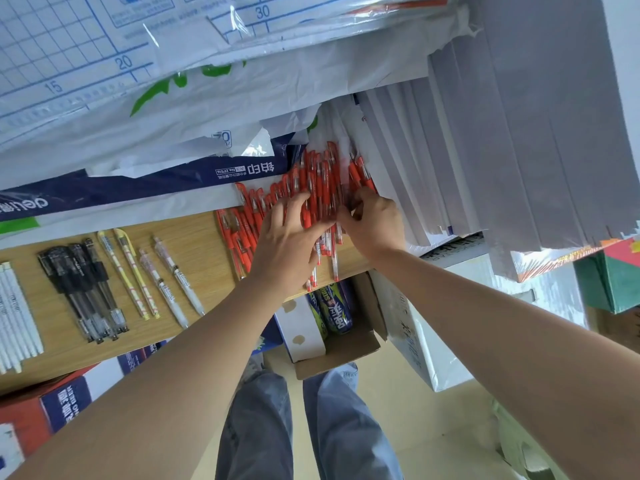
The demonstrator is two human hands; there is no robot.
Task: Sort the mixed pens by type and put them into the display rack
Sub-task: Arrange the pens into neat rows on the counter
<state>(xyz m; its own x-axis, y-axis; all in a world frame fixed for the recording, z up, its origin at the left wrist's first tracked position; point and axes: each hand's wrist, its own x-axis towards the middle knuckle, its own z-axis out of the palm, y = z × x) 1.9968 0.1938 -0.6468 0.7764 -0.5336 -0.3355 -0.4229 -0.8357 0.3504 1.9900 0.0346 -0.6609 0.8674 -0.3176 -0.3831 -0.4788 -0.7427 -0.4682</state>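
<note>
A big heap of red pens (311, 181) lies on the wooden shelf (201, 247), against the paper stacks. My left hand (287, 244) lies flat on the heap with fingers spread and straight. My right hand (372, 225) sits at the heap's right side, its fingers curled round some red pens. To the left on the shelf lie sorted groups: black pens (83, 289), two yellow pens (130, 271), two white-and-pink pens (171, 280) and white pens (15, 313) at the far left edge.
Wrapped reams of paper (138, 116) are piled behind the shelf, and grey folders (502, 150) stand to the right. Below the shelf edge sits an open cardboard box (339, 348) with blue packets. Boxes (65, 400) stand under the shelf at left.
</note>
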